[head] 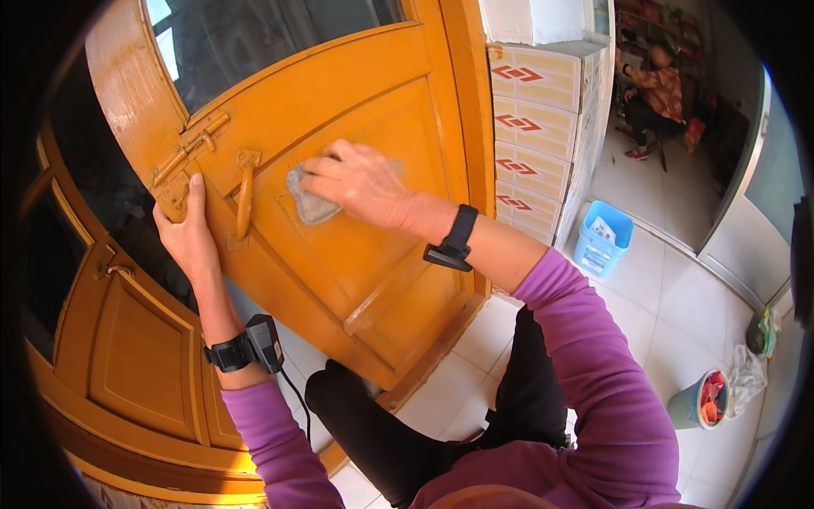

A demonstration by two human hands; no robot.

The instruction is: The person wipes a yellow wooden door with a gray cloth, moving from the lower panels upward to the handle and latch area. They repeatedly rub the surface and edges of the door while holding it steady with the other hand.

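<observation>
A folded grey cloth [311, 198] is held under my right hand [359, 181] and pressed against the recessed panel of a yellow-brown painted wooden door [407, 133]. The hand is slightly blurred, and part of the cloth is hidden beneath it. At the door's free edge, my left hand [191, 232] grips the wood, thumb on the front face and the other fingers mostly hidden behind. Just above that thumb is a metal slide bolt [191, 149] painted like the door. A curved pull handle [245, 197] stands between my two hands.
Stacked printed cartons [534, 127] stand right of the door frame. On the tiled floor are a blue bucket [601, 245] and a bin with red waste [690, 404]. A second door leaf [140, 350] is at left. A seated person [655, 89] is visible through the far doorway.
</observation>
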